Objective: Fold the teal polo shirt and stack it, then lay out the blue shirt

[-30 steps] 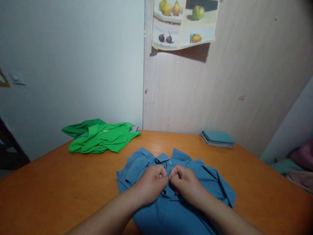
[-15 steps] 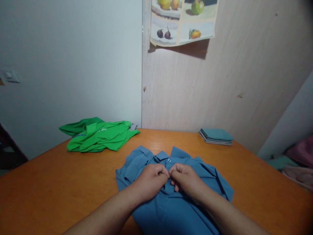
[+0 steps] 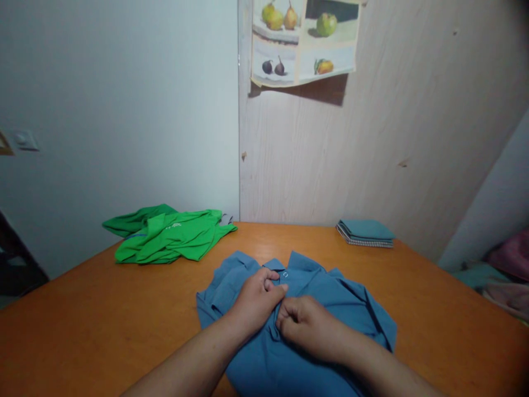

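A blue collared shirt [image 3: 330,295] lies front up before me, its collar toward the wall and a round snap showing near the neck. My left hand [image 3: 258,298] rests on the front opening just below the collar, thumb and curled fingers on either side of a bit of cloth. Lower and to the right, my right hand [image 3: 308,325] is closed, pinching the edge of the same opening. Whatever lies between the fingertips is hidden. Below the hands, the fabric runs toward me in loose folds.
A crumpled green garment [image 3: 173,237] sits at the back left of the orange table [image 3: 124,309]. Folded cloths [image 3: 366,231], blue-green over checked, lie at the back right. A fruit poster [image 3: 306,41] hangs on the wall. Pink cloth [image 3: 512,259] shows at the far right.
My right hand has moved down the shirt opening, toward me. My left thumb and fingertips have spread slightly, and the hands are no longer fingertip to fingertip. The view has tilted up a little.
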Demonstrator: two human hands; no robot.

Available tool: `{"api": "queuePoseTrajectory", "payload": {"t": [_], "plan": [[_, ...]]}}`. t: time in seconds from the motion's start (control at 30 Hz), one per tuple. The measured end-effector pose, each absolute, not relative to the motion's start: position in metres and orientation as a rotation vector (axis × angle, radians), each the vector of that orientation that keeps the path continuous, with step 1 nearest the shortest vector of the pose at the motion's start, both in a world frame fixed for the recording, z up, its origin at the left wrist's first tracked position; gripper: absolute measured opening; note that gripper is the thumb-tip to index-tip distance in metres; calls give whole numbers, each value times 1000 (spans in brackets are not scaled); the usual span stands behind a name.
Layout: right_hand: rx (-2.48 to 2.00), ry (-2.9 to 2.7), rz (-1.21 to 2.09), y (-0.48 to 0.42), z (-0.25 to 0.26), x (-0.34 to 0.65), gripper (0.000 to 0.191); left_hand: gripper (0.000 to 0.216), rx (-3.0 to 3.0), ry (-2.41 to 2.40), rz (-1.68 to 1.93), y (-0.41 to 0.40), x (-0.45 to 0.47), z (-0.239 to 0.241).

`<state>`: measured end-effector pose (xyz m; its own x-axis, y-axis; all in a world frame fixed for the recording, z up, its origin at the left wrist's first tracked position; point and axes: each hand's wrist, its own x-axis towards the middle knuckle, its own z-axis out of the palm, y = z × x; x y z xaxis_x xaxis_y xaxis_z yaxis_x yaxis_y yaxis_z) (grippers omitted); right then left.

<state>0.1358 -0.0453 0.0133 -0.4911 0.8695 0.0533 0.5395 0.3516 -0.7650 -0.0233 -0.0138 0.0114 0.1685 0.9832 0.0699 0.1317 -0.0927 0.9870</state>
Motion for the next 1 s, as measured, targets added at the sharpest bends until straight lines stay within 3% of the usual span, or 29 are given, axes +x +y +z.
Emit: {"api": "queuePoseTrajectory", "payload": {"t": [0.17, 0.33, 0.5, 0.73, 1.0], "plan": [[-1151, -2198, 1027, -50, 14, 135, 12, 18, 1372, 1165, 1093, -8, -17, 10], [-1116, -1729, 1201, -40, 16, 136, 17, 11, 1404, 1131, 1129, -13, -21, 18], [-1162, -1447, 1037, -28, 17, 140, 23, 13, 1395, 1101, 1090, -27, -20, 26], [-1129, -1460, 1112, -27, 7, 137, 30, 27, 1054, 1018, 1005, -26, -19, 22], [-1116, -1530, 1048, -31, 18, 141, 31, 17, 1351, 1061, 1071, -24, -22, 22]]}}
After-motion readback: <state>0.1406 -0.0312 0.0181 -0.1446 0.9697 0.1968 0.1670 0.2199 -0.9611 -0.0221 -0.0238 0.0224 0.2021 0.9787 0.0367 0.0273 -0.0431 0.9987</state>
